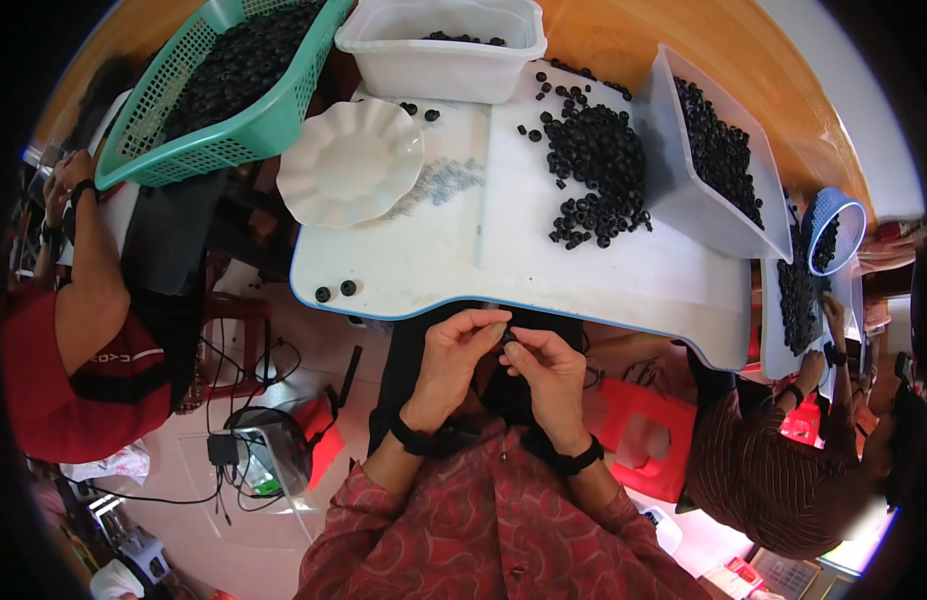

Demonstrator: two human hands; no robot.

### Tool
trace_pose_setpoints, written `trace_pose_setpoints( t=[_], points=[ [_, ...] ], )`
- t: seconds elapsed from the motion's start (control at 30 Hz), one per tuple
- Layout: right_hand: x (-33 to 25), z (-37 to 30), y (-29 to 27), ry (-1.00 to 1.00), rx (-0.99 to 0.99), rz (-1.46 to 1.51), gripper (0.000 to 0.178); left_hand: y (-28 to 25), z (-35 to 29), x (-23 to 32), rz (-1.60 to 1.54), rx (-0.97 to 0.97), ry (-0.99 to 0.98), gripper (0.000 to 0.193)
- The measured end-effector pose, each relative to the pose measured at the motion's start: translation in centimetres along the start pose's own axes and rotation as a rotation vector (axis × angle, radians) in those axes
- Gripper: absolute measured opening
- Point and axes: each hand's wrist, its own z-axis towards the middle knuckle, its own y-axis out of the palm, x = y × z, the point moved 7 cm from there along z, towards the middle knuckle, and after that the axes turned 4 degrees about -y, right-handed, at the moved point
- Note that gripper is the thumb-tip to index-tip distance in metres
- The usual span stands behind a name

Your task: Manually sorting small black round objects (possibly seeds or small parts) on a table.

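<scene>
Just off the table's near edge, my left hand (444,365) and my right hand (554,388) meet in front of my shirt. Fingertips and thumbs of both are closed in a pinch around a small black round part (507,338), mostly hidden between them. Two similar black parts, a left one (323,294) and a right one (349,288), sit near the table's front left corner. Farther back to the right lies a loose pile of black ring-like parts (597,155) on the white table (544,275).
A scalloped white dish (352,160) lies left of a white tub (444,72). A green basket (209,150) of black parts stands far left, a translucent bin (674,190) at right. Co-workers sit on both sides; a red stool (674,430) and cables (249,440) are below.
</scene>
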Motion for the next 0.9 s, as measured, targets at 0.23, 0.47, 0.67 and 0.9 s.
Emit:
trace_pose_setpoints(
  t=[0.23, 0.47, 0.67, 0.9],
  points=[
    [0.3, -0.2, 0.0, -0.015, 0.021, 0.053, 0.022, 0.2, 0.0, -0.2, -0.025, 0.004, 0.003, 0.021],
    [0.1, -0.3, 0.1, -0.029, 0.030, 0.070, 0.022, 0.3, -0.3, 0.0, -0.008, -0.010, 0.018, 0.018],
    [0.2, -0.1, 0.1, -0.033, 0.053, 0.089, 0.021, 0.4, -0.2, 0.4, 0.089, -0.001, 0.063, 0.018],
    [1.4, 0.8, 0.4, 0.008, 0.057, 0.164, 0.018, -1.1, 0.7, -1.2, -0.067, 0.148, -0.034, 0.021]
  ],
)
